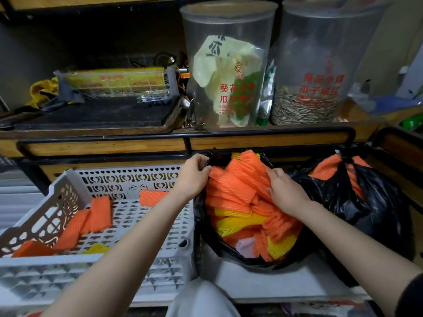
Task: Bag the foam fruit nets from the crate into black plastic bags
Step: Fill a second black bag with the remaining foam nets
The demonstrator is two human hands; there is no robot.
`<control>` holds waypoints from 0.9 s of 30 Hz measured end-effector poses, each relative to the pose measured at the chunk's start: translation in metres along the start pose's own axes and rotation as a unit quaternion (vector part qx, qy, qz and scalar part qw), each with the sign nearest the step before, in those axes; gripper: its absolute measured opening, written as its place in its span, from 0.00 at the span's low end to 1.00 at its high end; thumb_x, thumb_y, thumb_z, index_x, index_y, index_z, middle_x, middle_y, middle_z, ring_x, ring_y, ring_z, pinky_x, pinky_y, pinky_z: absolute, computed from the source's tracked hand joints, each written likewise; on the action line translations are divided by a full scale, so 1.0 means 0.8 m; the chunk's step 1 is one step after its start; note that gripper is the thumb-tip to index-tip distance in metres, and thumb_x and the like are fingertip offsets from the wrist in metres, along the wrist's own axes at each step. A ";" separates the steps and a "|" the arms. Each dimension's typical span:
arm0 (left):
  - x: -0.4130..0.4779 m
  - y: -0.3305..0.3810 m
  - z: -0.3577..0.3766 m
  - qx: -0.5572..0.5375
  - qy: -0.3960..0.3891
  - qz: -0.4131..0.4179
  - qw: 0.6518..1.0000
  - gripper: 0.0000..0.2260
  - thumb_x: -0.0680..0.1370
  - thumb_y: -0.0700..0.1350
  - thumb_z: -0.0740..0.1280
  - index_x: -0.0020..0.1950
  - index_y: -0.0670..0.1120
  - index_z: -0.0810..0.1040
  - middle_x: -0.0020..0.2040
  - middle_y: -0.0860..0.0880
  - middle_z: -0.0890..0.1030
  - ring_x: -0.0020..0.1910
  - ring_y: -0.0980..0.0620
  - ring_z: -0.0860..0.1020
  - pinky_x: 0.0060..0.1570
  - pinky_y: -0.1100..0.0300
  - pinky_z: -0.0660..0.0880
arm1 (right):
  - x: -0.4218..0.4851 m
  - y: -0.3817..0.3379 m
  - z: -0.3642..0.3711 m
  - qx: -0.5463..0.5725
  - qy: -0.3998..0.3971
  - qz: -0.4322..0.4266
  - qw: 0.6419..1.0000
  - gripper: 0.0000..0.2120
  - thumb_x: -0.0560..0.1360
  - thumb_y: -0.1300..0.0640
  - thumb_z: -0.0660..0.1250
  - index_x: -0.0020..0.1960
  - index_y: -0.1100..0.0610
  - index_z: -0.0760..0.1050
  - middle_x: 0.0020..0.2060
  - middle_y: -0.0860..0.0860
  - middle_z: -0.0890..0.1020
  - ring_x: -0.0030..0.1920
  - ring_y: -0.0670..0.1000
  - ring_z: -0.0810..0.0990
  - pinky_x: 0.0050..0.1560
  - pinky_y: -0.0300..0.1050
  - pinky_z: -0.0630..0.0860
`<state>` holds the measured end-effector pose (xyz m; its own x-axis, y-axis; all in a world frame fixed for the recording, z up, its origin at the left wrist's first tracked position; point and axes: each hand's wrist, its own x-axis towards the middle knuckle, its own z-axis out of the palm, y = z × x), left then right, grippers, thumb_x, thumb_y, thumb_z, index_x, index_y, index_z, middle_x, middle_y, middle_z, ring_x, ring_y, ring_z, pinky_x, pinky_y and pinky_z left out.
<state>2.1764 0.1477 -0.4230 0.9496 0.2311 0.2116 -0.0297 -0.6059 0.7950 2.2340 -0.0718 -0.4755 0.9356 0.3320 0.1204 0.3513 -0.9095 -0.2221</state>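
Both forearms reach forward: left hand [194, 176] pinches the black bag [218, 160] by its rim to keep the mouth wide, right hand [285, 191] lies flat, packing foam nets [233, 188] down; a few lie in the crate [45, 259].

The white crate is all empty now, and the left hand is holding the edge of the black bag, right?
Not quite. The head view shows the white crate is not empty: a few orange nets and a yellow one lie in it. The left hand does hold the edge of the black bag.
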 end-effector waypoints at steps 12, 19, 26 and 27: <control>-0.047 -0.004 -0.029 0.231 -0.036 0.119 0.965 0.16 0.78 0.37 0.60 0.66 0.44 0.67 0.61 0.44 0.73 0.58 0.45 0.73 0.57 0.52 0.71 | -0.048 -0.068 -0.039 -0.111 0.185 -0.168 0.962 0.21 0.69 0.65 0.72 0.61 0.61 0.75 0.54 0.56 0.77 0.52 0.57 0.78 0.50 0.50 0.76; -0.069 -0.096 -0.119 0.371 -0.016 0.099 0.923 0.14 0.80 0.43 0.59 0.65 0.46 0.67 0.61 0.48 0.72 0.60 0.50 0.70 0.61 0.57 0.66 | -0.039 -0.178 -0.033 -0.054 0.221 -0.310 0.923 0.19 0.69 0.63 0.71 0.59 0.59 0.74 0.50 0.54 0.77 0.49 0.55 0.77 0.47 0.48 0.76; -0.067 -0.200 -0.205 0.429 -0.014 -0.009 0.903 0.15 0.79 0.46 0.60 0.66 0.47 0.66 0.62 0.47 0.71 0.62 0.47 0.69 0.61 0.55 0.65 | 0.031 -0.277 0.029 0.028 0.124 -0.344 0.930 0.17 0.74 0.63 0.65 0.62 0.60 0.69 0.52 0.54 0.75 0.53 0.54 0.75 0.55 0.49 0.75; -0.062 -0.216 -0.212 0.434 -0.015 -0.021 0.900 0.16 0.79 0.46 0.60 0.66 0.47 0.66 0.62 0.47 0.70 0.63 0.47 0.68 0.62 0.55 0.64 | 0.045 -0.290 0.042 0.025 0.106 -0.341 0.934 0.17 0.76 0.63 0.63 0.64 0.59 0.68 0.55 0.53 0.73 0.56 0.53 0.73 0.57 0.47 0.72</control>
<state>2.0814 0.3702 -0.4745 0.9530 0.2539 0.1656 0.2482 -0.9672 0.0541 2.1876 0.1596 -0.4524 0.4671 0.7683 0.4377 0.8694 -0.4894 -0.0686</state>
